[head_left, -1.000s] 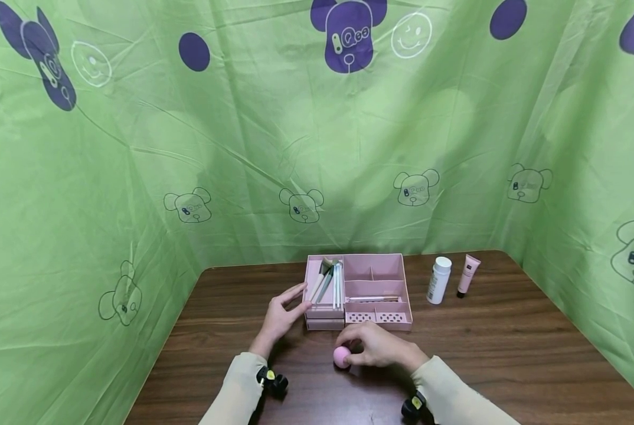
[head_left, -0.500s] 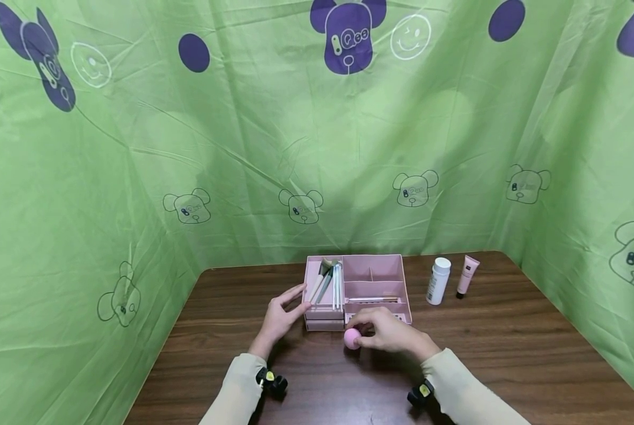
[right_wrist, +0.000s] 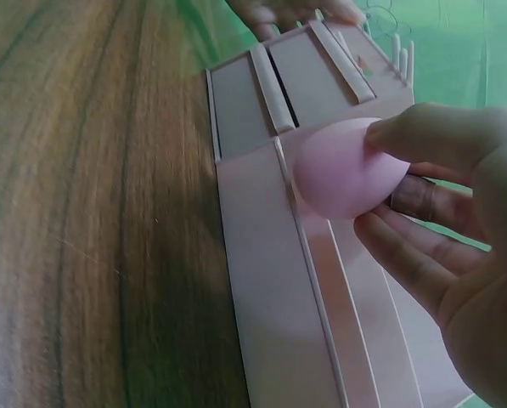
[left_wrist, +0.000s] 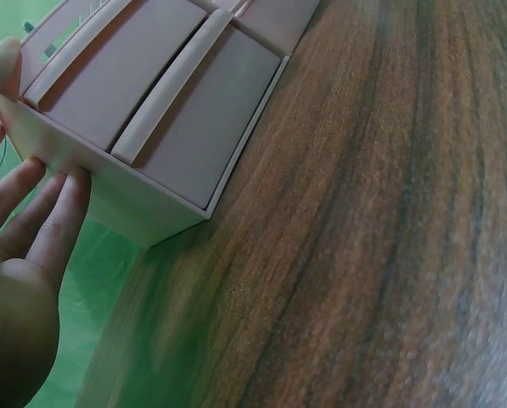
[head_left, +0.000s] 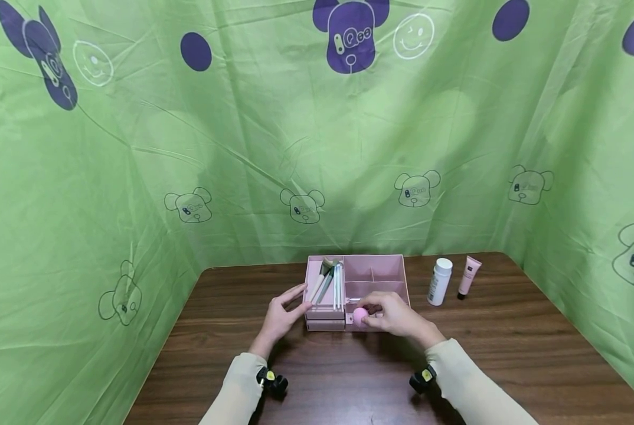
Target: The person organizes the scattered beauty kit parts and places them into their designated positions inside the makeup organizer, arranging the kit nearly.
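My right hand pinches a pink, rounded makeup sponge between thumb and fingertips. In the head view the sponge is over the front compartments of the pink organizer; the right wrist view shows the sponge above the organizer's front edge. My left hand rests against the organizer's left side. In the left wrist view its fingertips touch the side wall, with the thumb near the top corner. Makeup brushes lie in the left tray, above two drawers. A slim stick is partly hidden by my right hand.
To the right of the organizer stand a white bottle and a pink tube with a black cap. The brown wooden table meets a green curtain at the back and both sides.
My right hand has carried the sponge forward and slightly right, from the table in front of the organizer to over its front compartments. My left hand has stayed in place.
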Demonstrator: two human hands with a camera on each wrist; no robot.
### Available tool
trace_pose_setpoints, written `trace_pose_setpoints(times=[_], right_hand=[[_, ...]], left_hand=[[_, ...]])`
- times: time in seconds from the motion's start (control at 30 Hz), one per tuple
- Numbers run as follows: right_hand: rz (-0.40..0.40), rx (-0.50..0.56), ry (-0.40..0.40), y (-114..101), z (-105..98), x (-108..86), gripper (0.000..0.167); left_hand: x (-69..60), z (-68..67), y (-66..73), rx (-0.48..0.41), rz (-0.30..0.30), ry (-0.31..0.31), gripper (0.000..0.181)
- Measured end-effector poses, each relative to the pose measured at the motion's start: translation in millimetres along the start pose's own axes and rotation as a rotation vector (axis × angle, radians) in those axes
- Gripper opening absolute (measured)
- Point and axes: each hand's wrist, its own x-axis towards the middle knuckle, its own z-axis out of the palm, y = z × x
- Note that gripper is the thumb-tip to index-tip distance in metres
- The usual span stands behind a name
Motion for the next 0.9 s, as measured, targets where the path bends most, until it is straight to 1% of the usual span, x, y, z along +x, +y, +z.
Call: trace_pose_setpoints(times=[0.1,0.2,0.33,0.47,0.7,0.83,0.9], right_hand=[[-0.001,0.001,0.027,3.6,-0.9,1.6,0.025],[0.007,-0.047,0.051,6.1,-1.3,2.8,0.026],[0.051,-0.075,0.045,8.0,-0.5,2.5,0.027],[0.093,-0.062,0.031,9.2,0.6,1.5,0.028],[0.135,-0.065,0.034,12.9,3.6,-0.9,0.029],[0.145,-0.023,0.027,15.7,6.5,-2.9,0.028],[0.145,0.003,0.028,16.4,7.2,-3.4,0.027]], left_hand=[[-0.3,0.2,-0.3,0.008,0.0,0.008,0.05],[-0.2,0.1,0.2,0.015,-0.009,0.009,0.049],[0.1,-1.1,2.4,0.001,-0.016,-0.01,0.05],[0.0,-2.3,5.2,-0.018,-0.02,-0.033,0.052],[-0.3,-2.2,5.0,-0.02,-0.009,-0.038,0.052],[-0.4,-2.2,3.7,-0.022,-0.004,-0.034,0.052],[-0.3,-2.0,2.7,-0.038,-0.004,-0.032,0.052]])
